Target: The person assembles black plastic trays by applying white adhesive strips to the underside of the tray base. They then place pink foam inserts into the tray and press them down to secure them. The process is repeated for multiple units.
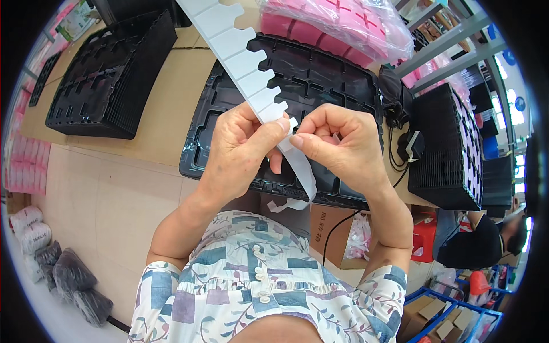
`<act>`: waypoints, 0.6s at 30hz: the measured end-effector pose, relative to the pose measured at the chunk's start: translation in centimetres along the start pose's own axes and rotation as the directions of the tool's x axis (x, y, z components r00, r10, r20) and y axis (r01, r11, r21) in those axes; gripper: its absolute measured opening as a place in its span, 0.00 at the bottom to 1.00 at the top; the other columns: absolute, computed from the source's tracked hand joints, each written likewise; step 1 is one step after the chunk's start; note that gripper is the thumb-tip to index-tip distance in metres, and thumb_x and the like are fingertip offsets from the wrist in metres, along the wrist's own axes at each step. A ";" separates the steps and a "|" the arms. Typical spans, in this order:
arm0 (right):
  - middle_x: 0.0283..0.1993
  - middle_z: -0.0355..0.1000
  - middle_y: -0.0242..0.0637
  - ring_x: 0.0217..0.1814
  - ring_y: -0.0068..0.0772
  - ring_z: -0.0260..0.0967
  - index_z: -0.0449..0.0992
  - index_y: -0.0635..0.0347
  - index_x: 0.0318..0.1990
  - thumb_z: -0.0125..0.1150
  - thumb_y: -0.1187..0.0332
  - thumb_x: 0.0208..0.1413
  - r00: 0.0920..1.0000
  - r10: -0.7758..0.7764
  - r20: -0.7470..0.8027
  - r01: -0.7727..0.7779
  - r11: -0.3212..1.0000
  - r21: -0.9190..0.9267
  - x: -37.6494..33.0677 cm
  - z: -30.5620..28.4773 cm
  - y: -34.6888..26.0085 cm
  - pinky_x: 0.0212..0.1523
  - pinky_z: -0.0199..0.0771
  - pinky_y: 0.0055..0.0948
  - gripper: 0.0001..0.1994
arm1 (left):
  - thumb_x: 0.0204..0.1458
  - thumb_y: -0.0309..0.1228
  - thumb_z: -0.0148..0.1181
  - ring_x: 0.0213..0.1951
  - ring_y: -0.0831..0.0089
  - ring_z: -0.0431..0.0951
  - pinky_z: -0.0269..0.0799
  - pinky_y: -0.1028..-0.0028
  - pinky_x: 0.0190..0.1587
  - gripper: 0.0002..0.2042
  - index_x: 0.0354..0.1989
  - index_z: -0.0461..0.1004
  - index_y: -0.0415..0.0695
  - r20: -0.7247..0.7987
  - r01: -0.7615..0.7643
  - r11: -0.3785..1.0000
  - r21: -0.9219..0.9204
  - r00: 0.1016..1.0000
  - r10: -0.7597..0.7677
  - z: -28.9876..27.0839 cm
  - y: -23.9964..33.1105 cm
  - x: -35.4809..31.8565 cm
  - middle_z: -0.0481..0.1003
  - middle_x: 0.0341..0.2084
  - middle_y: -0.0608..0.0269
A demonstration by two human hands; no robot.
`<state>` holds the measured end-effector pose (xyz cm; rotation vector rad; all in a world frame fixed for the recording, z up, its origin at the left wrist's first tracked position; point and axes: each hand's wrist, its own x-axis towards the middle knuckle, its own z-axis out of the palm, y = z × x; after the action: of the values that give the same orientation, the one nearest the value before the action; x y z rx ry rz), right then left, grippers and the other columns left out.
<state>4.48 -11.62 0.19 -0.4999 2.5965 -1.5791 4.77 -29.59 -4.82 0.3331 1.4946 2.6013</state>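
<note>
A long white strip with notched tabs (243,63) slants down from the top across the middle of the view. My left hand (243,146) is closed on it, thumb on top and fingers beneath. Its thin, plain lower end (302,171) curls down past the tray edge. My right hand (343,143) is closed in a pinch, thumb and forefinger tips meeting at the strip's right edge. What lies between those tips is too small to make out. Beneath both hands lies a black moulded plastic tray (203,128) with shallow compartments.
Stacked black trays (114,74) stand on the tan table at left, and another stack (443,148) at right. Pink packs in clear plastic (337,28) lie behind the tray. A black cable (394,151) runs beside it. A person in black (472,243) is at far right.
</note>
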 end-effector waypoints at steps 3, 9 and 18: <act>0.16 0.58 0.24 0.18 0.14 0.54 0.76 0.64 0.27 0.67 0.74 0.47 0.995 -0.087 -0.057 0.081 0.992 -0.100 -0.4 0.7 -0.2 0.19 0.56 0.21 0.04 | 0.59 0.26 0.56 0.27 0.77 0.77 0.72 0.79 0.19 0.07 0.42 0.73 0.36 0.006 -0.018 1.000 0.006 1.000 0.018 -0.3 -0.3 -0.2 0.76 0.33 0.59; 0.19 0.57 0.26 0.16 0.22 0.59 0.72 0.62 0.27 0.62 0.72 0.37 0.499 -0.789 0.359 0.713 0.139 -0.687 -1.4 2.1 0.8 0.16 0.59 0.24 0.08 | 0.59 0.27 0.56 0.27 0.81 0.75 0.69 0.80 0.22 0.05 0.40 0.73 0.38 -0.126 -0.029 0.981 -0.191 0.992 0.005 0.1 -1.6 0.6 0.77 0.30 0.61; 0.15 0.63 0.23 0.20 0.12 0.55 0.76 0.62 0.27 0.68 0.70 0.50 0.942 0.134 0.309 -0.050 0.963 -0.265 -4.9 -12.1 5.2 0.21 0.54 0.19 0.07 | 0.54 0.21 0.58 0.23 0.80 0.74 0.65 0.82 0.23 0.04 0.27 0.72 0.37 0.446 0.134 0.987 0.093 0.880 -0.162 -3.1 0.6 -4.3 0.78 0.29 0.52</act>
<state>5.22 2.42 0.77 -0.5868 2.5301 -1.0354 8.19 -33.40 -6.32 0.7421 1.3668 2.1616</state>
